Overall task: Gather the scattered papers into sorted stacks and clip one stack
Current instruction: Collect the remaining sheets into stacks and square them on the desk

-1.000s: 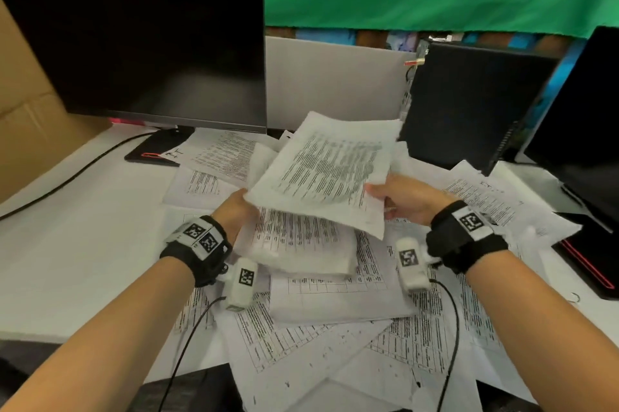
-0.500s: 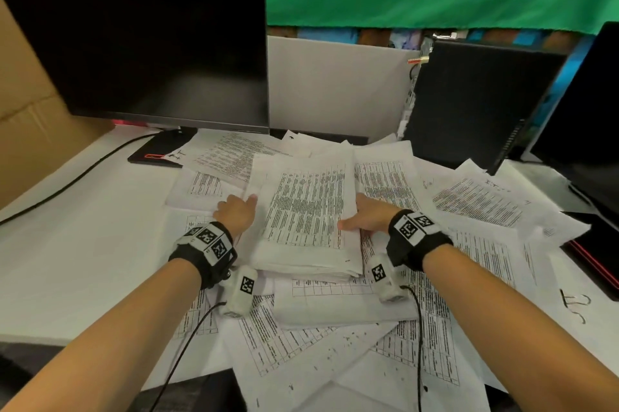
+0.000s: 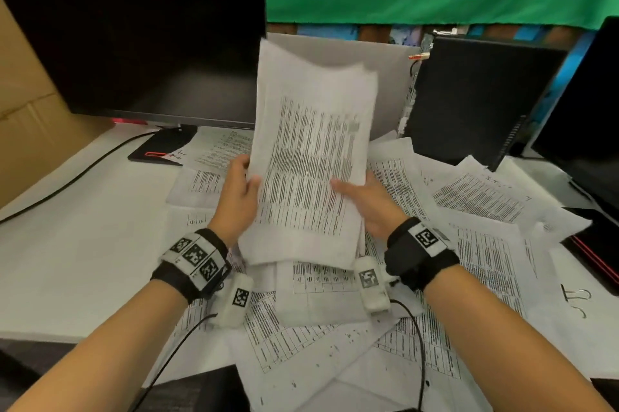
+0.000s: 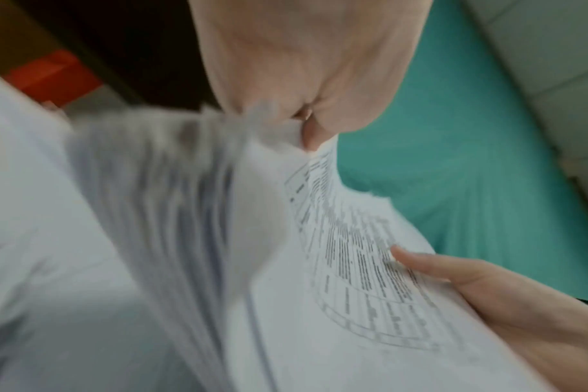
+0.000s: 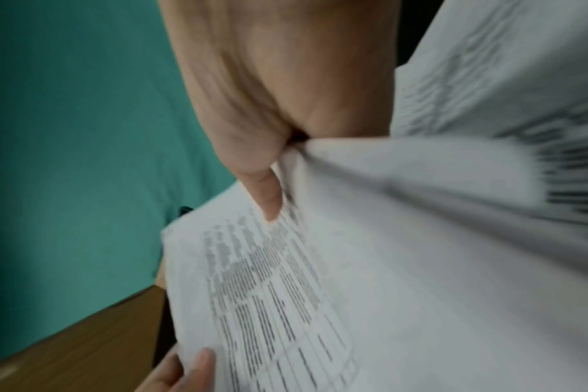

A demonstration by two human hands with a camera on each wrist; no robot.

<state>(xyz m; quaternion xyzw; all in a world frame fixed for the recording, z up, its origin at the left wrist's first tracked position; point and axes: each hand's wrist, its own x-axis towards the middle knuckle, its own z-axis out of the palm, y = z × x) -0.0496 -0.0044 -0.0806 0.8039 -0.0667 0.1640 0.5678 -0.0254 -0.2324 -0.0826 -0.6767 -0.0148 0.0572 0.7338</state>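
Note:
A thick stack of printed papers stands tilted upright above the desk, its lower edge over the paper pile. My left hand grips its left side, thumb on the front sheet. On the stack's right side my right hand holds it with the thumb across the print. In the left wrist view the stack fans out blurred under my left hand, with the right thumb on the sheet. The right wrist view shows my right hand pinching the stack. Scattered papers cover the desk. Binder clips lie at the right.
A black monitor stands at the back left with its base and a cable. A black computer case and a second monitor are at the right. Bare white desk lies at the left.
The stack lay flat on the pile half a second ago with both hands at its sides. Now both hands have lifted it and tipped it upright.

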